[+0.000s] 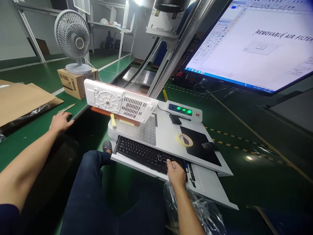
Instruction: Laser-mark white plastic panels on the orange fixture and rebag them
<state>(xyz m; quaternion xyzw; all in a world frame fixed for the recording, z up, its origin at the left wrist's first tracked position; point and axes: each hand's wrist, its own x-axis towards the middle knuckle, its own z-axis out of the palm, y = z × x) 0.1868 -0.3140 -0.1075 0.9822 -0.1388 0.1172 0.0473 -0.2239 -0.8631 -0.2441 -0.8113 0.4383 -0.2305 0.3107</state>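
Room: a workshop with a glossy green floor, yellow dashed lines across it, grey metal racks along the far wall.
Bench: a green work surface (pixel 29 130) on the left carries flattened cardboard (pixel 22 98), a brown carton (pixel 73 84) and a white desk fan (pixel 73 39) standing on that carton.
Station: a white machine table (pixel 168 137) with a perforated metal plate (pixel 140 130), a control box with green lights (pixel 184 111), a roll of tape (pixel 185 140) on a black mat (pixel 202 147).
Screen: a large monitor (pixel 249 45) up right, showing the words "REMOVABLE AIR FILTER".
White panel: a flat moulded plastic part (pixel 119 102) with a round hub and a slotted grille, lying tilted on an orange fixture above the perforated plate.
Keyboard: black (pixel 146 155), on a white tray at the front of the station, just below the plate.
Right hand: (pixel 176 174) loosely curled, fingers down on the keyboard's right end, gripping nothing.
Left hand: (pixel 60 121) spread flat, palm down on the bench edge, well apart from the other; it holds nothing.
Near it: a thin pencil-like stick (pixel 67 107) lies just beyond the fingers.
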